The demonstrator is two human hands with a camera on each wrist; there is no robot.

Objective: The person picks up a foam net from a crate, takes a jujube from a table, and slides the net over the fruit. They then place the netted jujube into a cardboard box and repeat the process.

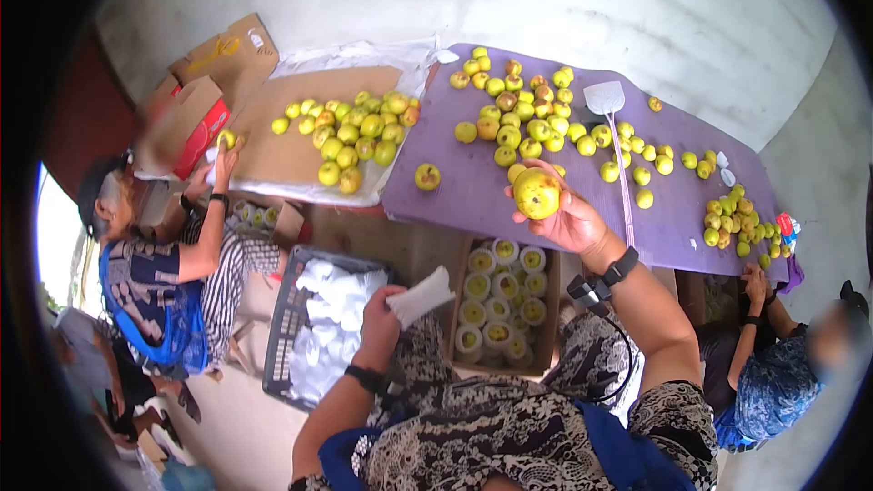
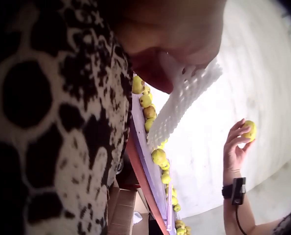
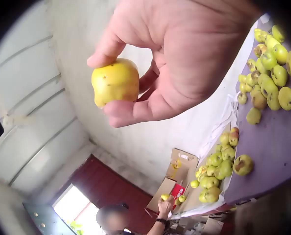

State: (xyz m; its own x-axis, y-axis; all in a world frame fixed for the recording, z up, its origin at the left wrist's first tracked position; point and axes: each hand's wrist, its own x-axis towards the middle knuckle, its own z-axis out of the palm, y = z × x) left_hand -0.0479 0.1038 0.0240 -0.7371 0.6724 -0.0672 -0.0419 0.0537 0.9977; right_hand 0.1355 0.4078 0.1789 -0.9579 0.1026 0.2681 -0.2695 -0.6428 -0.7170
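My right hand (image 1: 575, 220) grips a yellow apple (image 1: 536, 194) with small dark spots, raised above the front edge of the purple table (image 1: 414, 189). In the right wrist view, thumb and fingers pinch the apple (image 3: 115, 83) from opposite sides. Low in front of my body, my left hand (image 1: 380, 320) holds a flattened white foam net (image 1: 422, 297); the left wrist view shows the net (image 2: 179, 100) pinched between thumb and fingers. Below, between my knees, a cardboard box (image 1: 459, 352) holds several apples in foam nets (image 1: 497, 332).
Many loose apples (image 1: 509, 136) lie on the purple table, beside a white fly swatter (image 1: 604, 98). More apples (image 1: 347, 156) lie on cardboard at left. A black crate (image 1: 275, 350) holds white foam nets (image 1: 318, 336). One person (image 1: 164, 282) works at left, another (image 1: 773, 391) at right.
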